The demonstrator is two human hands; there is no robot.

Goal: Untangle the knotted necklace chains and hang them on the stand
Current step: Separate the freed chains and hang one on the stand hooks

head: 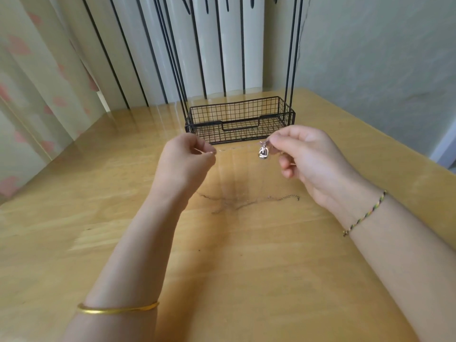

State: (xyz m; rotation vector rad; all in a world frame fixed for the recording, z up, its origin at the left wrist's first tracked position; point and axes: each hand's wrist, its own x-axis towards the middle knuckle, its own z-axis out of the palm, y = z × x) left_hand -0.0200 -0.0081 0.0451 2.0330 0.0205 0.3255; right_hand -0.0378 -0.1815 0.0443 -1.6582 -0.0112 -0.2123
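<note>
A thin silver necklace chain [234, 149] stretches level between my two hands above the table. My left hand [187, 159] pinches one end of it between thumb and forefinger. My right hand [308, 154] pinches the other end, and a small silver pendant [263, 153] dangles just below those fingertips. More fine chain [249, 201] lies loose and tangled on the table under my hands, with a thicker clasp end [291, 197] at its right. The black wire stand [240, 119] rises behind, with its basket base on the table and hooks [187, 7] at the top edge of the view.
The wooden table [222, 267] spreads out in front of me, its far edge near a white radiator [209, 45]. A curtain [29, 95] hangs at the left and a pale wall stands at the right.
</note>
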